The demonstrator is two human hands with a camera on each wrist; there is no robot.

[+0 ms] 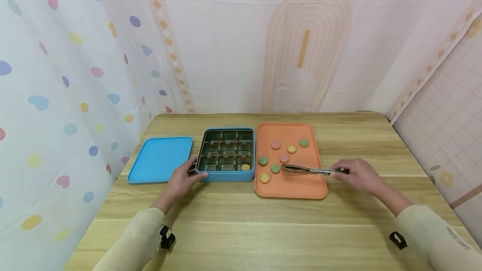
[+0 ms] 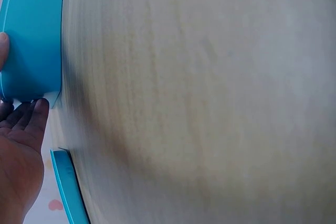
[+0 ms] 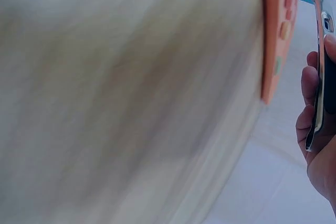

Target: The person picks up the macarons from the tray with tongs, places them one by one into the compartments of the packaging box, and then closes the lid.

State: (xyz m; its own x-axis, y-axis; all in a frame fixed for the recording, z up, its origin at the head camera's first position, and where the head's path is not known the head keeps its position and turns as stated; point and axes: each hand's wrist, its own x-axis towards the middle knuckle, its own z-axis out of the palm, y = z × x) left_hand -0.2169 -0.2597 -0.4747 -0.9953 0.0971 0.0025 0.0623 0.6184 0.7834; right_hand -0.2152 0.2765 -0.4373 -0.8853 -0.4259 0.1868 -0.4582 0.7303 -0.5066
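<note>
A blue box (image 1: 229,176) with a dark divided insert stands in the middle of the table. One yellow cookie (image 1: 245,167) lies in its front right compartment. My left hand (image 1: 183,179) holds the box's front left corner, thumb on the front and fingers against the left side, also seen in the left wrist view. With my right hand (image 1: 355,172) I grip metal tongs (image 1: 306,170) by their dark handle end. The tongs reach over an orange tray (image 1: 297,189), tips right beside a green cookie (image 1: 275,168). Several pink, yellow and green cookies are scattered on the tray.
A flat blue lid (image 1: 162,160) lies left of the box, behind my left hand. The orange tray sits close against the box's right side. Patterned curtains (image 1: 226,53) hang behind and at both sides of the wooden table (image 1: 233,237).
</note>
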